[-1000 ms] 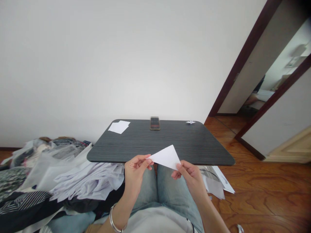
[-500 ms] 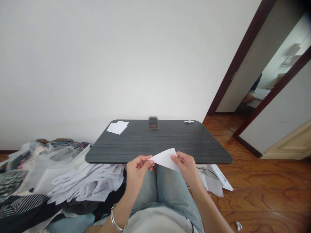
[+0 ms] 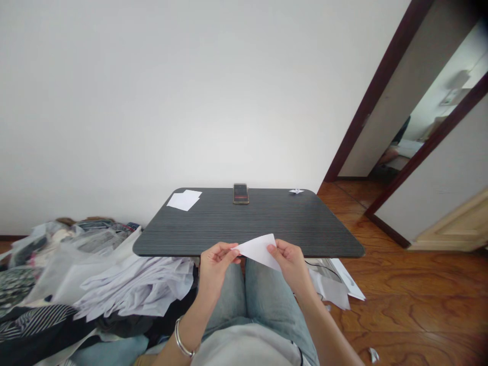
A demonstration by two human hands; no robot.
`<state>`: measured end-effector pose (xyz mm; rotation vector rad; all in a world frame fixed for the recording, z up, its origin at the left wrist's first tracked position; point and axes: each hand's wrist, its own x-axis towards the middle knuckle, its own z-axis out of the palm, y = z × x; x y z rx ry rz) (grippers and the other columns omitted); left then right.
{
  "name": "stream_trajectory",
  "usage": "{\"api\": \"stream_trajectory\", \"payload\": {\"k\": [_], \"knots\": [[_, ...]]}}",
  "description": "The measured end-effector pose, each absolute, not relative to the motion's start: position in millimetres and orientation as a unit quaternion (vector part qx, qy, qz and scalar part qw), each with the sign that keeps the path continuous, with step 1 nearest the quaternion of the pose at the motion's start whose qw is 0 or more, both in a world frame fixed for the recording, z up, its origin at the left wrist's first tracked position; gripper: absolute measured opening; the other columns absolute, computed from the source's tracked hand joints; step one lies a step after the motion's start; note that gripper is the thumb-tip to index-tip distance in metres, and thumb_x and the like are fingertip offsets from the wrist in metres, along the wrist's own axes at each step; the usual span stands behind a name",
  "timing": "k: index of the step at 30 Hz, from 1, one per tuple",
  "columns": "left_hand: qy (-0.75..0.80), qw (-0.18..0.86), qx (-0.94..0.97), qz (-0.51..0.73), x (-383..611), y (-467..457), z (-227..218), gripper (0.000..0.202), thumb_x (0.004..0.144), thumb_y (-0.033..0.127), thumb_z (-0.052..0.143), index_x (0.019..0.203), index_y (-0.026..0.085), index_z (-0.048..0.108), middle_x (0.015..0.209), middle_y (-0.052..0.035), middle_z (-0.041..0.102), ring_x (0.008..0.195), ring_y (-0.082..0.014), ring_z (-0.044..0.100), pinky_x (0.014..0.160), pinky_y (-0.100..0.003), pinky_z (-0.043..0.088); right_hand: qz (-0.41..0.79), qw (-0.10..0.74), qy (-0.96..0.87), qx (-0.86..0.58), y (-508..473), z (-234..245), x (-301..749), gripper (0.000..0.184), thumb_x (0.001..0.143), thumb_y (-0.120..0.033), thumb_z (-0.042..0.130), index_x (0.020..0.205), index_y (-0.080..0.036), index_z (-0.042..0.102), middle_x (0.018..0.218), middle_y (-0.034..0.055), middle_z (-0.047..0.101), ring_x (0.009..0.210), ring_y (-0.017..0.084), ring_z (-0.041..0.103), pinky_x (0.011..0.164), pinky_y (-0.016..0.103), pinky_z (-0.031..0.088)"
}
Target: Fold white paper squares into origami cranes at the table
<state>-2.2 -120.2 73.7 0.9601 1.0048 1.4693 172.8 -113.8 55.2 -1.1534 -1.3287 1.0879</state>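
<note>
A folded piece of white paper [image 3: 258, 248], tapering to a point on the left, is held between my two hands at the near edge of the dark table [image 3: 236, 223]. My left hand [image 3: 217, 262] pinches its pointed left end between thumb and fingers. On the wider right end, my right hand [image 3: 290, 259] grips with the thumb on top and the fingers behind. The fingers of the right hand are partly hidden by the paper. A silver bracelet [image 3: 182, 339] circles the left wrist.
White paper sheets [image 3: 184, 200] lie at the table's back left. A phone [image 3: 240, 193] leans at the back middle, and a small folded paper figure [image 3: 296, 191] sits back right. Piled clothes [image 3: 129, 290] fill the left side; papers [image 3: 335, 284] lie below the table's right side.
Both hands keep their hold on the paper. My right hand and the paper's right end have shifted very slightly left and down; otherwise the scene looks the same.
</note>
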Motion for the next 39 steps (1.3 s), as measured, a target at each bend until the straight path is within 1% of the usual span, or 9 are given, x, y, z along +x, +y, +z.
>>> {"api": "stream_trajectory", "payload": {"k": [6,8,11,15,17,20,24,36,39], "knots": [[0.420,0.525,0.415,0.613,-4.1,-116.4,72.1,0.012,0.059,0.021,0.074,0.065,0.013,0.067,0.062,-0.0016,0.068,0.058,-0.0120,0.061,0.050,-0.019,0.049,0.488,0.517,-0.534,-0.458,-117.0,59.9,168.6,0.036,0.074,-0.051,0.056,0.064,-0.016,0.054,0.051,-0.0016,0.052,0.043,0.010,0.040,0.042,0.021,0.026],[0.428,0.519,0.424,0.606,-5.2,-114.7,73.1,0.013,0.059,0.022,0.074,0.065,0.013,0.067,0.061,-0.0013,0.067,0.057,-0.0118,0.060,0.049,-0.019,0.048,0.505,0.526,-0.523,-0.442,-117.2,62.5,166.8,0.032,0.072,-0.048,0.060,0.066,-0.016,0.055,0.053,-0.0012,0.055,0.045,0.011,0.043,0.043,0.021,0.029],[0.442,0.510,0.439,0.593,-6.4,-113.4,74.9,0.015,0.059,0.023,0.074,0.067,0.013,0.066,0.059,-0.0007,0.066,0.055,-0.0116,0.060,0.048,-0.019,0.047,0.500,0.549,-0.511,-0.433,-115.2,64.5,164.6,0.029,0.067,-0.043,0.066,0.062,-0.017,0.054,0.051,-0.0021,0.054,0.044,0.010,0.043,0.043,0.021,0.029],[0.431,0.532,0.434,0.585,-5.5,-115.1,77.4,0.030,0.056,0.022,0.075,0.083,0.014,0.066,0.061,0.0010,0.066,0.055,-0.0105,0.059,0.050,-0.019,0.046,0.497,0.555,-0.504,-0.437,-112.6,62.4,161.3,0.031,0.069,-0.043,0.064,0.059,-0.016,0.054,0.046,-0.0031,0.052,0.040,0.008,0.038,0.040,0.020,0.026],[0.419,0.560,0.438,0.565,-3.8,-116.4,77.6,0.031,0.058,0.024,0.075,0.086,0.013,0.066,0.063,0.0001,0.066,0.056,-0.0102,0.058,0.051,-0.019,0.046,0.497,0.560,-0.496,-0.439,-112.9,60.6,158.7,0.031,0.069,-0.044,0.064,0.060,-0.016,0.055,0.046,-0.0031,0.053,0.040,0.008,0.039,0.040,0.020,0.026],[0.416,0.575,0.448,0.543,-0.5,-117.1,76.0,0.022,0.062,0.029,0.072,0.073,0.011,0.067,0.062,-0.0021,0.066,0.055,-0.0105,0.057,0.050,-0.020,0.045,0.499,0.560,-0.490,-0.443,-114.4,58.5,155.0,0.031,0.069,-0.044,0.064,0.060,-0.016,0.056,0.046,-0.0032,0.052,0.040,0.008,0.039,0.041,0.020,0.026],[0.428,0.549,0.448,0.561,2.6,-116.4,73.1,0.022,0.064,0.032,0.071,0.061,0.012,0.063,0.056,-0.0003,0.062,0.052,-0.0100,0.055,0.049,-0.020,0.044,0.494,0.558,-0.493,-0.450,-114.8,56.1,153.1,0.031,0.070,-0.043,0.063,0.060,-0.015,0.057,0.046,-0.0030,0.052,0.040,0.008,0.038,0.041,0.020,0.026],[0.437,0.532,0.448,0.570,0.9,-114.0,71.4,0.025,0.063,0.031,0.070,0.055,0.013,0.057,0.051,0.0020,0.058,0.048,-0.0088,0.051,0.049,-0.019,0.042,0.471,0.557,-0.504,-0.463,-113.1,53.2,151.4,0.033,0.071,-0.046,0.061,0.061,-0.015,0.057,0.046,-0.0030,0.048,0.043,0.009,0.037,0.043,0.021,0.025],[0.422,0.553,0.453,0.558,1.4,-114.2,71.5,0.021,0.062,0.030,0.072,0.066,0.013,0.062,0.060,0.0003,0.063,0.055,-0.0109,0.055,0.054,-0.021,0.043,0.466,0.559,-0.502,-0.467,-114.1,54.0,149.7,0.034,0.071,-0.047,0.060,0.062,-0.015,0.057,0.046,-0.0030,0.049,0.042,0.009,0.037,0.043,0.021,0.025]]}}
